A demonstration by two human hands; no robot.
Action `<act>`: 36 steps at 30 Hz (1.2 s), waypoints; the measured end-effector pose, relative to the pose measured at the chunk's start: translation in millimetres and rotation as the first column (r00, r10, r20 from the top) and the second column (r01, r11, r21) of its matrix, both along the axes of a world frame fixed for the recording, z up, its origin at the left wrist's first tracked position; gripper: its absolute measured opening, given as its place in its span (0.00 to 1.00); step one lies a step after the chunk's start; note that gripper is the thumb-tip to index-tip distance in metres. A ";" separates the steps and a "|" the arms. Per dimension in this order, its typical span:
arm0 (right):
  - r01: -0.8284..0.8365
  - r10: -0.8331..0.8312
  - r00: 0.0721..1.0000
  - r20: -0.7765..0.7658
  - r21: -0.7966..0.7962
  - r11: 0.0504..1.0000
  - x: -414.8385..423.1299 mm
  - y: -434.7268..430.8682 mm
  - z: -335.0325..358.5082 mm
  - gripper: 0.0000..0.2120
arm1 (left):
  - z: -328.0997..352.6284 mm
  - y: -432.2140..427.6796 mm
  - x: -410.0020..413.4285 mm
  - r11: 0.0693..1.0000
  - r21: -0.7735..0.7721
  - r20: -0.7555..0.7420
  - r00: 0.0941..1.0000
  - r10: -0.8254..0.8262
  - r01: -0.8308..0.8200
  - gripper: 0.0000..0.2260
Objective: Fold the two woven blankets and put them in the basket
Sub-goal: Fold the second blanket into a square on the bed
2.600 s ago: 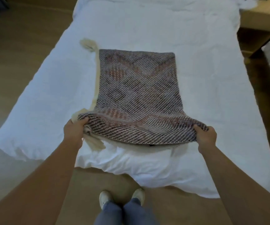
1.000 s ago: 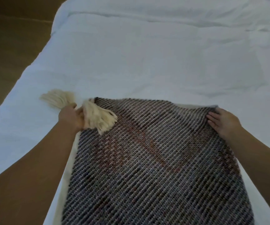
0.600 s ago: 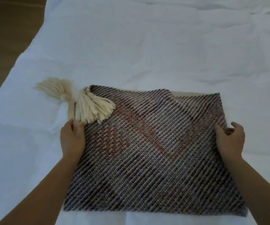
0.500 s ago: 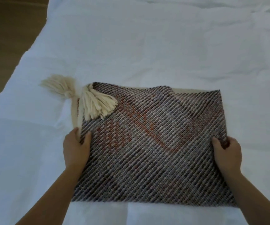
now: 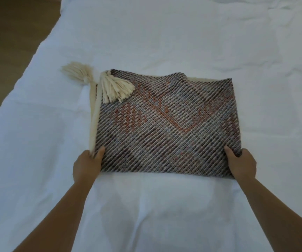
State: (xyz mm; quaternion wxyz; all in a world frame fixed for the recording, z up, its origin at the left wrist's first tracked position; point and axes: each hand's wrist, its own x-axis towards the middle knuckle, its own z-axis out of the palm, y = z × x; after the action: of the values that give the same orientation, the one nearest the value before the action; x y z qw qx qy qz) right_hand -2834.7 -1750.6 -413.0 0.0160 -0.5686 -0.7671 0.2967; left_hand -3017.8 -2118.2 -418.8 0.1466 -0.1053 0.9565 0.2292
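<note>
A woven blanket [image 5: 166, 128] in grey, brown and rust lies folded into a rectangle on the white bed [image 5: 164, 37]. Two cream tassels [image 5: 116, 87] lie at its far left corner, and a cream border runs down its left side. My left hand [image 5: 87, 165] grips the near left corner, thumb on top. At the near right corner, my right hand [image 5: 241, 163] holds the blanket the same way. No basket or second blanket is in view.
The white bed sheet spreads around the blanket on all sides, with wrinkles at the far right. Brown wooden floor [image 5: 10, 39] shows beyond the bed's left edge.
I folded the near edge of the blanket over to the far edge. Then both hands slid back along its sides to the near corners, and my view pulled back.
</note>
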 end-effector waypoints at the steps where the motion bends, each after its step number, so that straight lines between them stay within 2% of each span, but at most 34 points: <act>1: -0.007 0.007 1.000 -0.011 -0.014 1.000 2.8 -1.2 0.6 0.21 | 1.5 -1.1 2.4 0.999 0.030 -0.025 0.999 -0.020 0.021 0.21; 4: -0.025 0.020 0.994 -0.106 -0.048 0.999 7.8 -2.8 4.9 0.19 | 9.7 -3.2 4.9 0.984 0.171 -0.083 0.996 -0.045 0.059 0.20; 7: 0.004 -0.016 0.979 -0.202 -0.058 0.998 13.0 1.0 14.8 0.17 | 20.6 -9.4 7.3 0.936 0.351 -0.110 0.993 0.052 -0.010 0.19; 12: 0.112 -0.130 0.952 -0.279 -0.078 0.991 38.3 14.7 23.0 0.18 | 26.9 -44.5 18.3 0.792 0.579 -0.014 0.970 0.243 -0.190 0.09; 15: 0.094 -0.125 0.962 -0.243 -0.137 0.986 54.1 6.6 12.7 0.21 | 14.4 -62.2 41.3 0.845 0.470 0.080 0.966 0.247 -0.255 0.09; 17: 0.027 -0.052 0.983 -0.175 -0.145 0.989 56.2 -0.9 5.2 0.19 | 5.0 -63.8 50.3 0.934 0.311 0.112 0.983 0.148 -0.176 0.14; 19: -0.022 0.009 0.993 -0.118 -0.111 0.994 50.4 -7.5 4.0 0.15 | 2.9 -58.3 49.7 0.973 0.204 0.110 0.990 0.090 -0.111 0.16; 21: -0.068 0.071 0.997 -0.041 0.067 0.995 41.6 -15.0 9.5 0.15 | 7.6 -47.6 45.7 0.984 0.134 0.055 0.992 0.115 -0.121 0.12; 23: -0.225 0.216 0.974 0.063 0.297 0.928 34.3 -30.0 13.0 0.24 | 13.7 -36.1 49.5 0.997 0.020 -0.057 0.996 0.070 -0.069 0.20; 25: -0.461 0.449 0.884 0.126 0.384 0.800 26.8 -55.3 13.9 0.27 | 16.1 -23.8 61.7 0.976 -0.101 -0.163 0.965 -0.207 0.193 0.25; 27: -0.648 0.609 0.761 0.224 0.315 0.694 21.3 -82.2 10.1 0.26 | 14.3 -11.6 75.9 0.882 -0.214 -0.058 0.896 -0.440 0.419 0.25; 30: -0.765 0.685 0.635 0.358 0.166 0.623 14.1 -112.5 3.4 0.26 | 12.7 -3.5 86.3 0.855 -0.251 0.124 0.891 -0.436 0.453 0.25; 32: -0.796 0.722 0.591 0.361 0.114 0.595 5.3 -132.5 8.5 0.26 | 21.6 -0.4 89.0 0.851 -0.241 0.115 0.884 -0.452 0.467 0.26; 36: -0.868 0.819 0.495 0.291 0.125 0.480 -13.4 -187.7 40.4 0.26 | 62.6 -8.7 84.5 0.819 -0.168 0.078 0.836 -0.543 0.548 0.25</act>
State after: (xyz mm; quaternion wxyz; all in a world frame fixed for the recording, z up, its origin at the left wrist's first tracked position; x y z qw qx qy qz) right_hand -2848.1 -1938.3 -372.6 -0.1332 -0.1340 -0.9760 0.1083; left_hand -2933.3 -2126.9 -356.2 0.2084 0.1567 0.9615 0.0872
